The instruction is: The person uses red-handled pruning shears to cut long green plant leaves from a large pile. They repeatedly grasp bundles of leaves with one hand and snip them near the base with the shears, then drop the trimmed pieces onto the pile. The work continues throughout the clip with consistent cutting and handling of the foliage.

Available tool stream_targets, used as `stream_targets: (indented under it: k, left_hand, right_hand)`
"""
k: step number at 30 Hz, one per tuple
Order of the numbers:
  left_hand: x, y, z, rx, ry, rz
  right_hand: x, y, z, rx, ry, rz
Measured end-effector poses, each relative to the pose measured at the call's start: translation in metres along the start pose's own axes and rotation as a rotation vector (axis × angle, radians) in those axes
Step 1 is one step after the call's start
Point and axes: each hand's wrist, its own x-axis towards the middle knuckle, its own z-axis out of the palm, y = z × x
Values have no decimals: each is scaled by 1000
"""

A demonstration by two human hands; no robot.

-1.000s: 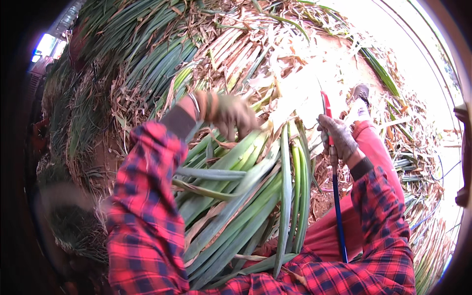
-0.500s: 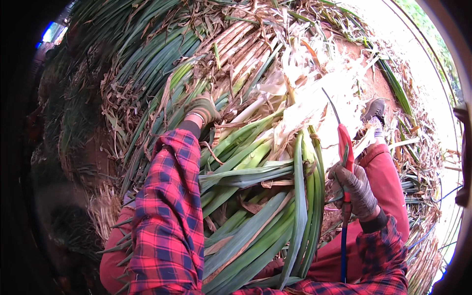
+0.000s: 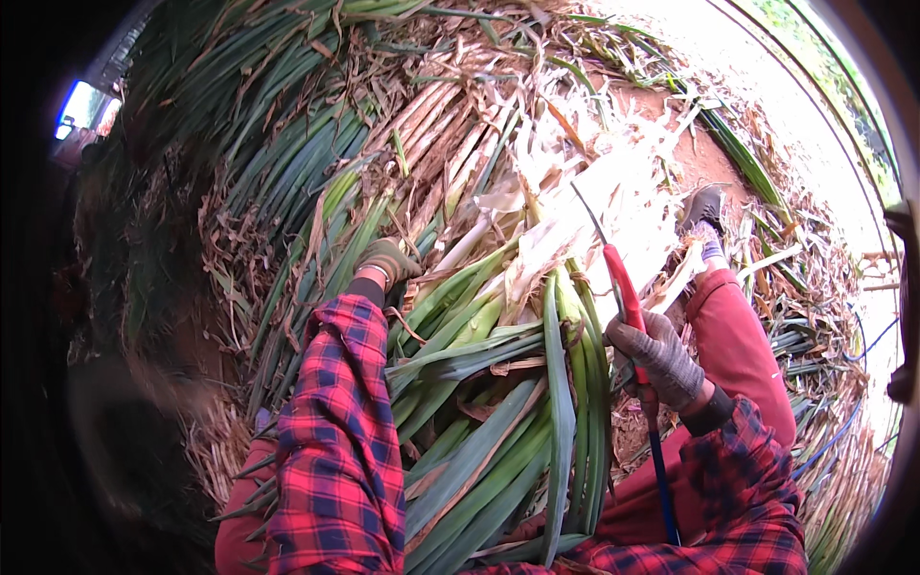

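My left hand (image 3: 387, 261), in a greenish knit glove, reaches into a heap of unpeeled green onions (image 3: 446, 120). Its fingers curl down around a stalk, their tips partly hidden among the leaves. In a grey glove, my right hand (image 3: 657, 358) grips a red air blow gun (image 3: 622, 285). From the gun a thin dark curved nozzle points up and left, over pale stripped stalks and husks (image 3: 585, 244). A blue hose (image 3: 663, 489) runs down from its lower end. Across my lap, between my forearms, lies a bunch of green onions with long leaves (image 3: 498, 460).
Dark green leaves (image 3: 278, 144) pile up at the far left. Dry husks (image 3: 815, 278) cover the ground on the right, beside bare brown soil (image 3: 704, 158). My shoe (image 3: 704, 206) and red trouser leg (image 3: 738, 335) stretch out at right.
The whole view has turned, so most things sit farther left and the heap lower. The blow gun tilts slightly more to the left. My left hand stays at the heap.
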Motion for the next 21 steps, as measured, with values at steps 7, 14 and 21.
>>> stream_targets:
  k: [7, 14, 21]
  left_hand:
    - [-81, -12, -90, 148, 217, 75]
    - [-252, 6, -202, -180, 257, 477]
    - [-287, 45, -123, -321, -84, 453]
  right_hand:
    - [-10, 5, -4, 42, -37, -87]
    - [-22, 10, -7, 128, -54, -121]
    - [-82, 32, 5, 288, 21, -127]
